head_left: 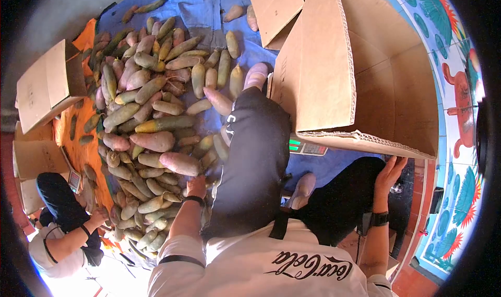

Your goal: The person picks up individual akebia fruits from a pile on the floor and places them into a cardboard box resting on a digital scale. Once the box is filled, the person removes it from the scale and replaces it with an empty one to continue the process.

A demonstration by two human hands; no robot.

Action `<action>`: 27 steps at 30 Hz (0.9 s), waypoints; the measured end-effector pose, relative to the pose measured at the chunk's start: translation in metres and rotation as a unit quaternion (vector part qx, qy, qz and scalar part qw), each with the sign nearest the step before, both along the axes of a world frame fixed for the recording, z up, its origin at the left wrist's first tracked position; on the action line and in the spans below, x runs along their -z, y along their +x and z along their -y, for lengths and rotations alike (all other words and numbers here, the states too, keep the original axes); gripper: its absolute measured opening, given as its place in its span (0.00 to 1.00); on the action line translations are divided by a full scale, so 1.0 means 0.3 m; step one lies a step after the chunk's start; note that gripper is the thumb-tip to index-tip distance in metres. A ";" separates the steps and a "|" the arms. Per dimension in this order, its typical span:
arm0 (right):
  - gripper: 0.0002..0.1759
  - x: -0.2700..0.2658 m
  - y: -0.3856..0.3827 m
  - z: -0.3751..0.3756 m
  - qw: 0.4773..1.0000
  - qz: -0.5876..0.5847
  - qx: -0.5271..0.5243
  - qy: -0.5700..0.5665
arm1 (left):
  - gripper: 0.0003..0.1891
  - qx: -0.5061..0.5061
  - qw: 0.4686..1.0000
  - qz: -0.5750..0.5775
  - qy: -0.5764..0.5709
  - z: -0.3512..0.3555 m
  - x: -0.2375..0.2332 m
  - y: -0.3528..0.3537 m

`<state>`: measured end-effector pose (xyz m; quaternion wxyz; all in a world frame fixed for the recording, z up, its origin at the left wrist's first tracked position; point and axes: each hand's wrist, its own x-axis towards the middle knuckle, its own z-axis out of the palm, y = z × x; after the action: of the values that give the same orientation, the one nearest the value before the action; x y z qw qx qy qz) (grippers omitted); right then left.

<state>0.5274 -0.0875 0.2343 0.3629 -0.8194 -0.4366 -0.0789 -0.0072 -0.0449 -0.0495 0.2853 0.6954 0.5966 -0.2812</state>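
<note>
Left hand [197, 186] on tuber pile [151, 125] near edge, grip unclear. Right hand [390, 173] open, fingers against box [386, 104] lower rim; tarp [334, 164] strip between.

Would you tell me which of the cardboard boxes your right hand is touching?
The large open box on the right, its lower rim against the right hand; the smaller boxes sit far left.

Matt, rough corrugated cardboard is making up the box [323, 62]; dull-skinned produce [156, 140] is lying on wrinkled blue cloth [209, 5], upper centre.
</note>
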 end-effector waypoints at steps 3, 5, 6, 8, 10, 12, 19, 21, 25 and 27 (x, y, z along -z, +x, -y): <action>0.27 0.012 0.015 0.005 1.000 0.000 -0.015 0.006 | 0.11 0.011 1.000 -0.002 0.013 0.017 0.030 -0.021; 0.26 0.026 0.030 0.009 1.000 0.001 -0.023 0.017 | 0.12 0.028 0.999 0.010 0.036 0.029 0.008 -0.036; 0.26 0.031 0.035 0.011 1.000 0.001 -0.017 0.013 | 0.13 0.044 0.997 0.023 0.056 0.027 -0.013 -0.043; 0.26 0.035 0.031 0.009 1.000 -0.001 -0.009 0.012 | 0.15 0.054 0.996 0.027 0.058 0.016 -0.044 -0.061; 0.27 0.024 0.009 -0.004 0.997 -0.059 -0.011 0.040 | 0.16 0.066 0.995 0.031 0.061 0.002 -0.077 -0.080; 0.27 0.024 0.003 -0.008 0.999 -0.020 -0.010 0.035 | 0.20 -0.013 0.989 0.086 0.117 -0.025 -0.115 -0.093; 0.25 -0.004 -0.043 -0.030 0.999 -0.032 -0.011 0.042 | 0.28 -0.162 0.969 0.106 0.154 -0.199 -0.330 -0.044; 0.22 0.010 -0.025 -0.019 0.998 -0.054 0.005 0.031 | 0.26 -0.023 0.931 0.103 0.350 -0.238 -0.350 -0.040; 0.23 -0.021 -0.057 -0.031 0.998 -0.045 -0.012 0.049 | 0.22 -0.220 0.872 0.293 0.325 -0.349 -0.570 0.054; 0.23 -0.060 -0.086 -0.034 0.995 -0.085 -0.030 0.045 | 0.21 -0.236 0.843 0.334 0.349 -0.394 -0.694 0.098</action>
<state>0.5017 -0.0773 0.2521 0.4377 -0.7923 -0.4247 -0.0180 0.0221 0.0734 0.1586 0.2638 0.6392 0.6697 0.2709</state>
